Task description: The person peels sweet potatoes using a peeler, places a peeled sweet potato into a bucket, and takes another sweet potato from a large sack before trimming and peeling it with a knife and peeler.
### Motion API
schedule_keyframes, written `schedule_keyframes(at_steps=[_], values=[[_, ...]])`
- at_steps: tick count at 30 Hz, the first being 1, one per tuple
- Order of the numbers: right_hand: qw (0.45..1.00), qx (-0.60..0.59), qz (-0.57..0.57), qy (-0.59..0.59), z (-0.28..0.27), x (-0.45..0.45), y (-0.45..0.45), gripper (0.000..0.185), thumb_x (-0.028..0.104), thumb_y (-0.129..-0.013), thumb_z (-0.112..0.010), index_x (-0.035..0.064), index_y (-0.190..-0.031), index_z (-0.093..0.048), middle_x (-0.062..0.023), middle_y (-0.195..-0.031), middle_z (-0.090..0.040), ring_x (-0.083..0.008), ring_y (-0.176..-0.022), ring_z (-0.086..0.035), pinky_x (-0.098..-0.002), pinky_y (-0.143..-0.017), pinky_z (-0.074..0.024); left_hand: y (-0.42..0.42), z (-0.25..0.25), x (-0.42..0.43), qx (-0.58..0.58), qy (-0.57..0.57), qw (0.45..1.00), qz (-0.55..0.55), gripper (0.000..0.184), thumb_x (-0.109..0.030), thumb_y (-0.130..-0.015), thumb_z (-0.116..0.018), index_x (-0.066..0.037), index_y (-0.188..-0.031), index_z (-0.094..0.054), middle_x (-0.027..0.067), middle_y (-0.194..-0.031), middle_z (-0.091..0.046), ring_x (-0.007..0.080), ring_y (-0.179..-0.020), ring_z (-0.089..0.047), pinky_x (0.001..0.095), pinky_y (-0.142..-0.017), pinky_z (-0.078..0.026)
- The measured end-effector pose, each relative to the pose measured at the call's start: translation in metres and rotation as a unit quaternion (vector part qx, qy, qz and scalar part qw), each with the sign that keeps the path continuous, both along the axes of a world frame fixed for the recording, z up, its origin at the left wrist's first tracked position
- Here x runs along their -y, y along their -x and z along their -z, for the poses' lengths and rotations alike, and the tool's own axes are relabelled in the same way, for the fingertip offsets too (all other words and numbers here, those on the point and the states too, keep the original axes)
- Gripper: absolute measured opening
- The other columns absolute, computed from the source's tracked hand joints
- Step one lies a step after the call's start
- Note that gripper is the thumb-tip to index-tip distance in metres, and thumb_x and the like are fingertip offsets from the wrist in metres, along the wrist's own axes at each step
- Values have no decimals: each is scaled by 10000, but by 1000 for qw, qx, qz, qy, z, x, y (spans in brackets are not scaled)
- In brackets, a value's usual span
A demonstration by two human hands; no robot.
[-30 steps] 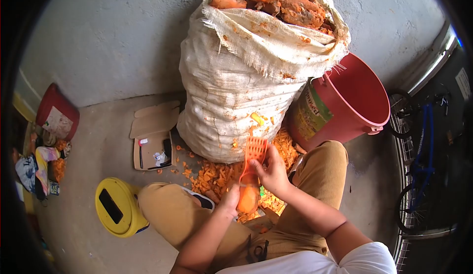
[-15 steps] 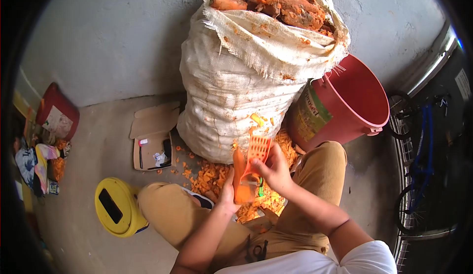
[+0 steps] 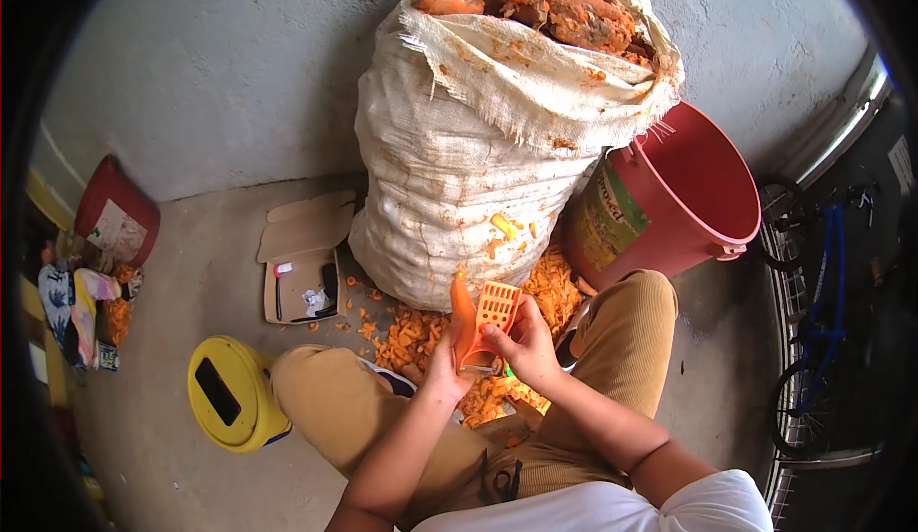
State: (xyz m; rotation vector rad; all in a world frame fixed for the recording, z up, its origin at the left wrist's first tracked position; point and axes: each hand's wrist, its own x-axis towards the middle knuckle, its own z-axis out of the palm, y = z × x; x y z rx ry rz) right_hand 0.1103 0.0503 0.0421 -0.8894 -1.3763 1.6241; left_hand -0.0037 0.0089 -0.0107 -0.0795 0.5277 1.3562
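A long orange carrot (image 3: 463, 312) is in my left hand (image 3: 446, 369), its tip pointing away from me. My right hand (image 3: 532, 350) is closed around an orange peeler (image 3: 498, 306) with a perforated flat handle, thumb pressed on its face. The peeler's lower end lies against the near part of the carrot; the exact blade contact is hard to make out. Beneath both hands, orange peelings (image 3: 406, 338) cover the floor between my legs. A white woven sack (image 3: 459, 183) stands just beyond, its top filled with dirty, unpeeled carrots (image 3: 564, 14).
Right of the sack a red bucket (image 3: 598, 236) leans, its mouth toward me. An opened cardboard box (image 3: 304, 223) lies to the left. Nearer is a yellow-lidded bucket (image 3: 251, 412) with a phone (image 3: 218, 391) on top. A blue bicycle (image 3: 824, 307) stands at far right.
The peeler has turned more face-up and shifted slightly down along the carrot toward me. My left hand has drawn slightly nearer, and the carrot has turned in it.
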Motion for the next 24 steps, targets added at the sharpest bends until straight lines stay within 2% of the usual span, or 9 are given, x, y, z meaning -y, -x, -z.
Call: schedule_keyframes(at_steps=[3, 4, 8, 11, 13, 14, 17, 18, 24], values=[[984, 135, 13, -112, 1, 3, -3, 341, 40, -794, -545, -8, -1063, -341, -91, -928, -538, -119, -832, -540, -243, -721, -454, -4, -1, 1, -42, -14, 999, -17, 422, -359, -821, -475, -71, -1129, -451, 81, -1037, -545, 200, -924, -541, 346, -788, -447], [983, 134, 39, -119, 2, 4, -2, 355, 50, -777, -567, -20, -1067, -374, -105, -869, -572, -113, -789, -551, -248, -683, -451, -5, 2, 1, -59, -15, 998, -25, 428, -367, -820, -475, -73, -1130, -449, 79, -1046, -541, 198, -925, -540, 344, -785, -447], [995, 47, 62, -69, 1, -2, 1, 316, 44, -797, -533, -3, -1064, -373, -92, -867, -560, -128, -754, -551, -246, -663, -460, -2, 9, -2, -119, -21, 991, -48, 425, -379, -822, -474, -87, -1129, -440, 71, -1020, -536, 206, -883, -543, 346, -726, -458], [974, -7, 199, -112, 2, -32, -5, 284, 20, -805, -506, -2, -1046, -357, -86, -878, -538, -131, -751, -544, -244, -655, -474, 0, -14, 3, -137, 19, 990, -30, 418, -393, -826, -462, -98, -1120, -428, 69, -961, -532, 212, -822, -545, 340, -650, -460], [971, -29, 230, -53, -4, -57, -24, 215, 21, -820, -485, 3, -1009, -384, -81, -910, -535, -121, -800, -542, -256, -662, -492, 5, -10, 9, -130, -16, 991, 15, 409, -409, -827, -451, -111, -1106, -424, 75, -926, -526, 218, -801, -541, 344, -613, -457], [972, -21, 227, -60, -8, -58, -28, 228, 18, -819, -485, 2, -1015, -370, -77, -901, -530, -119, -753, -549, -250, -637, -500, 6, -12, 10, -117, -22, 993, 19, 403, -415, -828, -447, -112, -1093, -434, 78, -929, -529, 216, -803, -542, 345, -614, -458], [989, -69, 130, -26, -15, -40, -24, 262, 7, -812, -484, 2, -1028, -336, -104, -928, -516, -149, -807, -548, -241, -660, -493, 3, -10, 5, -74, 16, 997, 20, 403, -430, -828, -434, -111, -1071, -465, 75, -951, -537, 205, -822, -540, 349, -639, -456], [993, -22, 106, -37, -20, -32, -22, 279, 15, -813, -489, -1, -1043, -332, -107, -942, -511, -151, -820, -547, -249, -662, -496, 3, -9, 3, -61, 37, 997, 17, 406, -435, -827, -429, -110, -1066, -476, 72, -960, -540, 201, -830, -539, 351, -652, -455], [999, -37, -7, 13, -22, -5, -7, 308, 56, -801, -541, 7, -1042, -356, -78, -943, -528, -113, -841, -528, -238, -674, -472, 0, -8, 2, -10, -20, 998, 59, 462, -456, -830, -398, -103, -1115, -480, 53, -1045, -540, 191, -925, -523, 371, -757, -435]])
